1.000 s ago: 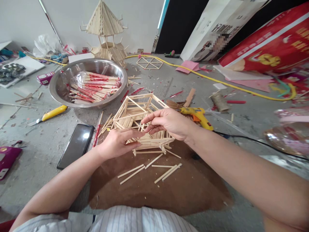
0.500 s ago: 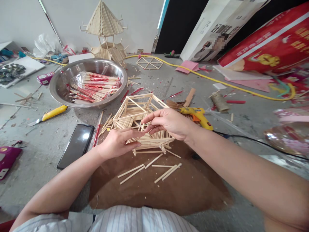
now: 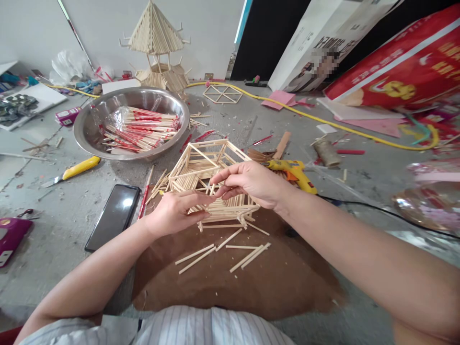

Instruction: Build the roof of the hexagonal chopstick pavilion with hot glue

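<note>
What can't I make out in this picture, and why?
All in the head view:
Middle of the stick frame: partly hidden by the left hand and right hand.
What either grips, if anything: covered by the hands themselves.
Purple box: cut off by the left edge.
Red bag: cut off by the right edge.

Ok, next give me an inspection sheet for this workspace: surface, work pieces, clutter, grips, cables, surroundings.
Surface: grey, stained and littered; brown sheet under the work.
Work pieces: stick frame; loose sticks on the sheet in front of it.
Clutter: phone; cutter, blade exposed; metal basin holding red-wrapped sticks.
Grips: right hand pinches a short stick over the frame; left hand at the frame, its hold partly hidden.
Cables: black cord near the glue gun; yellow cable across the back.
Surroundings: roofed stick tower by the wall; white bag and red bag at back right.
</note>
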Available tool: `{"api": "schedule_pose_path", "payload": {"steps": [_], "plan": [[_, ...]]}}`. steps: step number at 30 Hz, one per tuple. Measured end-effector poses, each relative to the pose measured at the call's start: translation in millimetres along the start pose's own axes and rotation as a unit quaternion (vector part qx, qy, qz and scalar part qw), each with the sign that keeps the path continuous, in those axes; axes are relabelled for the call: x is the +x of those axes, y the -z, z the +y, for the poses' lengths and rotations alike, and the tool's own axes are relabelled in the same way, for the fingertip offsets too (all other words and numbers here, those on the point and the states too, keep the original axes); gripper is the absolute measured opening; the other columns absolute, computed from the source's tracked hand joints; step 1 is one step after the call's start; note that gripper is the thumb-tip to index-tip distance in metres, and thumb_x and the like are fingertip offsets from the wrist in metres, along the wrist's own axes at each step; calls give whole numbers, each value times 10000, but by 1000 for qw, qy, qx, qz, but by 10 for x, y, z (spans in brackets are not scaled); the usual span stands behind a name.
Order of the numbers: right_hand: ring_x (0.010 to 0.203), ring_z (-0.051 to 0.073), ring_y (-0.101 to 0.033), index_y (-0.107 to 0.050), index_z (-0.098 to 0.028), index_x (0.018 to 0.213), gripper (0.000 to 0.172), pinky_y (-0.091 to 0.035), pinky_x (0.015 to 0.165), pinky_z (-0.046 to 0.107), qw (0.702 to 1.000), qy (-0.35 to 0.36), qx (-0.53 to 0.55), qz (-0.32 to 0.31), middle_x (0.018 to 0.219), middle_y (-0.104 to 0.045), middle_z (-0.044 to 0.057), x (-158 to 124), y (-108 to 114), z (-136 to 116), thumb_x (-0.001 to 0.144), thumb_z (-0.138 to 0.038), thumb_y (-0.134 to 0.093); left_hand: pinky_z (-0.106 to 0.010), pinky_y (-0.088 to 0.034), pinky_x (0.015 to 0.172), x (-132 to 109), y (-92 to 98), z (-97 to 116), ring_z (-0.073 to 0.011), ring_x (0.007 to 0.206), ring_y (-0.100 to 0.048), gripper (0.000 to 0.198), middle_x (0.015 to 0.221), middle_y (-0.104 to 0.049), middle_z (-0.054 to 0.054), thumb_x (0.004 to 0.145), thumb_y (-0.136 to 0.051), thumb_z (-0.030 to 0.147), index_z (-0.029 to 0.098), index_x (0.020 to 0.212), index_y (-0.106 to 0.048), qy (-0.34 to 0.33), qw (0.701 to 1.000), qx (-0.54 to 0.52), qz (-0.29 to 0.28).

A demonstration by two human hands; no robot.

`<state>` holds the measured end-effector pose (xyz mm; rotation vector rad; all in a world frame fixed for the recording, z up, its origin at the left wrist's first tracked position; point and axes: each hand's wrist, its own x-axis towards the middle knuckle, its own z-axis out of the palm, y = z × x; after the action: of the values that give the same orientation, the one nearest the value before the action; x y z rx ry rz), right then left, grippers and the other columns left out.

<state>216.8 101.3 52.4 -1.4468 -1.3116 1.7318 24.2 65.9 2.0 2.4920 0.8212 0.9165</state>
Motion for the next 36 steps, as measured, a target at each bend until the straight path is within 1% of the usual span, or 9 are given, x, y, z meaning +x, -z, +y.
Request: {"api": "schedule_pose_path", "payload": {"steps": [9,15,25,33,36], "plan": [[544,116,-635,-641,-98,669,254,-519,492,184,1000,0,12,-5,589,-642,39,-2,-2,-7,633,65,-451,-172,-515,685,1,-13,-9,-91,776,-641,231,949,-672,-61,790,-571,234,156,1008,-579,-2,1000,0,-1],[540,111,-632,-643,-108,652,257,-519,494,187,1000,0,12,-1,613,-645,34,-3,2,-5,628,63,-453,-177,-518,681,2,-11,-7,-93,768,-642,225,951,-672,-61,796,-559,247,164,1004,-583,2,1000,-2,0],[545,115,-636,-644,-105,664,278,-520,500,190,1000,0,6,-3,593,-645,36,-8,-4,-8,635,72,-432,-169,-515,677,5,-13,-9,-90,763,-642,227,943,-673,-62,791,-568,238,158,1003,-583,-2,1000,1,0],[540,113,-635,-639,-103,650,216,-519,483,180,1000,0,18,-4,594,-640,36,-8,-5,-13,645,55,-491,-184,-519,688,-1,-6,-7,-96,759,-644,225,940,-673,-67,800,-555,247,161,1006,-583,-2,1000,-1,-2],[541,114,-636,-639,-101,654,234,-517,483,181,1000,-1,17,-3,595,-642,38,-6,-2,-11,647,63,-474,-181,-517,687,2,-9,-12,-96,763,-643,224,940,-673,-65,799,-556,243,162,1006,-582,-3,1000,-3,-1]]}}
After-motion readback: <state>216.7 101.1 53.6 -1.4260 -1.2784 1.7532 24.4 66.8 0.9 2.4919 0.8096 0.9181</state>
